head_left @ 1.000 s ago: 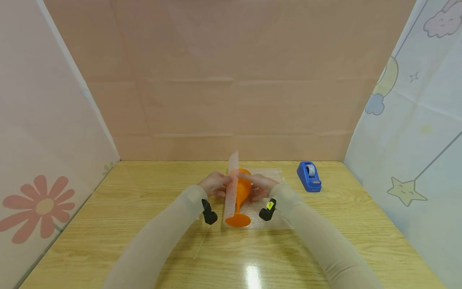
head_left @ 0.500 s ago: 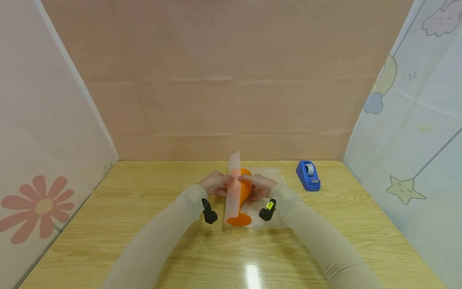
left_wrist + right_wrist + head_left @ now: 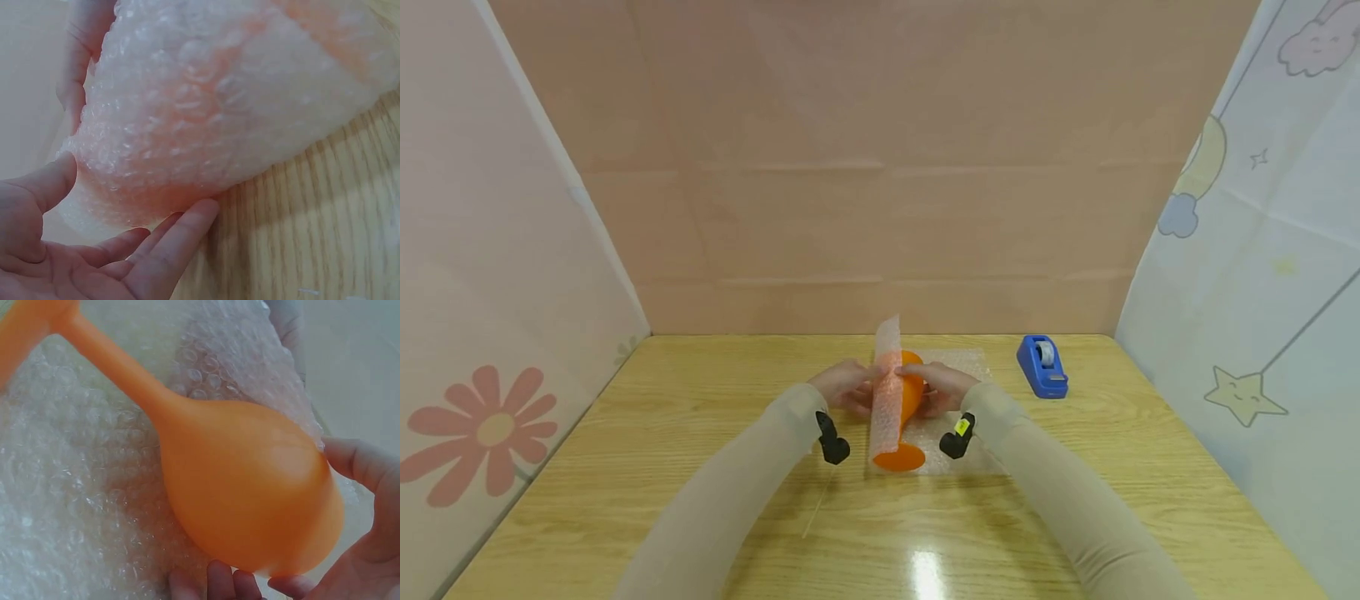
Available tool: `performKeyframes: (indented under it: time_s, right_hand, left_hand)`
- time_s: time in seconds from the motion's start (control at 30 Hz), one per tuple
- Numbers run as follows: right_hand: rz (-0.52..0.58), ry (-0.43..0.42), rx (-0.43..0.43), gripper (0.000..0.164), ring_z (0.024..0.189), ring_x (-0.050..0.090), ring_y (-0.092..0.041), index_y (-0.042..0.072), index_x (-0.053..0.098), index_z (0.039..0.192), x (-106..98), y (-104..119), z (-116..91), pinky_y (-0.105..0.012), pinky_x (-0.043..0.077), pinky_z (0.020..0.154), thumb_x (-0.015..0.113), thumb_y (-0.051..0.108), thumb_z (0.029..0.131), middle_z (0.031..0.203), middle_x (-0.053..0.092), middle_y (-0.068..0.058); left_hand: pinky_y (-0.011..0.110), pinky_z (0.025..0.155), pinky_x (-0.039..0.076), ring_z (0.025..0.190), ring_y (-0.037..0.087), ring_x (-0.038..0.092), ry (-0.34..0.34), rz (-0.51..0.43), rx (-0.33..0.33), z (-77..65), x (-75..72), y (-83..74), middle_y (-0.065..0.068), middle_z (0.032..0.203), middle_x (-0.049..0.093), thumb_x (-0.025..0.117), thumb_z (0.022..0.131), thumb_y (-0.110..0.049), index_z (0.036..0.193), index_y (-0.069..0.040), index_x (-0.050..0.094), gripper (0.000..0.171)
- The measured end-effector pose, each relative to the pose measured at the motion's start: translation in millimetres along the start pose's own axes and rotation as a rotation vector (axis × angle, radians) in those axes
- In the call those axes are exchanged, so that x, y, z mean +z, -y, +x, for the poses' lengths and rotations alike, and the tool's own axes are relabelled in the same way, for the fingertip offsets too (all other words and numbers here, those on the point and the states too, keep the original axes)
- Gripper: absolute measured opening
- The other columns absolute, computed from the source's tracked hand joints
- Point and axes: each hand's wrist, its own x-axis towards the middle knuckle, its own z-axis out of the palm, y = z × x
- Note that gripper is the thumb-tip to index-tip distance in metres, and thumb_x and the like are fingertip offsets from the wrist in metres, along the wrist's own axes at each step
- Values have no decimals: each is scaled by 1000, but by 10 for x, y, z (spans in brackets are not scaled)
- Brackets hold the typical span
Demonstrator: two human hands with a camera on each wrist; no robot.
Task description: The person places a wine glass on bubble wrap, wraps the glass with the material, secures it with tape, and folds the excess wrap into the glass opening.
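Observation:
An orange goblet lies on its side on a sheet of bubble wrap, its round foot toward me. The sheet's left part is folded up over the goblet's left side. My left hand holds this fold from the left; in the left wrist view, its thumb touches the wrap and its fingers lie beneath. From the right, my right hand grips the goblet's bowl, fingers under it and thumb at the wrap's edge by the rim. The goblet's far left side is hidden under the wrap.
A blue tape dispenser with a roll of tape stands at the back right of the wooden table. The flat part of the bubble wrap extends right under my right hand. A pinkish backdrop rises behind the table.
The bubble wrap fold has come further right over the goblet, covering more of its bowl and stem. The goblet has shifted slightly right. Both hands keep nearly the same place.

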Motion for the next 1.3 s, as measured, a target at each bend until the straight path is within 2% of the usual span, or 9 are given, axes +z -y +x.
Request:
performKeyframes:
  time_s: [0.13, 0.27, 0.43, 0.67, 0.8, 0.93, 1.1, 1.3]
  right_hand:
    - [15, 13, 3, 67, 115, 54, -33, 3, 39, 137, -10, -12, 30, -48, 49, 98, 61, 44, 90, 132, 45, -21]
    - [71, 26, 8, 65, 115, 51, -32, 3, 38, 138, -17, -15, 36, -50, 46, 101, 61, 41, 91, 133, 44, -22]
    - [94, 17, -1, 64, 116, 50, -32, 2, 37, 139, -12, -19, 25, -52, 44, 103, 59, 40, 92, 133, 43, -22]
    - [136, 25, 0, 63, 115, 51, -32, 4, 38, 137, 25, -73, 94, -49, 47, 100, 61, 40, 91, 130, 45, -22]
    - [178, 36, 1, 63, 110, 52, -29, 3, 36, 138, 73, -70, 67, -48, 46, 101, 60, 37, 92, 128, 44, -21]
    - [189, 60, -7, 65, 106, 53, -28, 1, 32, 140, 82, -78, 56, -45, 47, 100, 60, 36, 92, 126, 44, -20]
    - [169, 130, -29, 68, 111, 54, -28, 0, 29, 142, 2, -108, 52, -45, 45, 103, 57, 38, 94, 127, 46, -21]
    - [183, 199, -33, 60, 115, 54, -29, -2, 33, 140, -93, -134, 35, -47, 41, 107, 52, 36, 98, 128, 47, -20]
  left_hand:
    - [37, 82, 58, 93, 26, 68, 21, -16, -18, -10, -4, 23, 19, 114, 66, 53, 99, -40, 125, 3, 57, 50]
    - [35, 81, 58, 89, 23, 66, 0, -13, -30, -20, 24, 7, 18, 114, 65, 53, 98, -42, 126, 2, 57, 53]
    - [34, 80, 59, 92, 24, 66, -26, -14, -50, 1, 27, -18, 19, 117, 62, 55, 97, -43, 129, 3, 53, 56]
    - [32, 75, 59, 95, 27, 66, -63, 2, -69, 17, -8, -40, 21, 117, 61, 59, 95, -41, 132, 2, 49, 57]
    - [31, 72, 59, 93, 26, 65, -64, 42, -60, 28, -47, -24, 20, 118, 60, 60, 95, -41, 131, 2, 49, 58]
    - [32, 70, 59, 90, 25, 65, -56, 42, -46, 27, -67, -6, 19, 115, 61, 62, 94, -41, 129, 3, 49, 57]
    - [35, 72, 60, 87, 24, 65, -38, 21, -16, 15, -34, -16, 17, 109, 63, 63, 93, -40, 126, 3, 52, 55]
    - [36, 75, 60, 82, 22, 66, -28, 34, 32, -39, 34, -56, 13, 103, 63, 63, 93, -39, 122, 5, 55, 53]
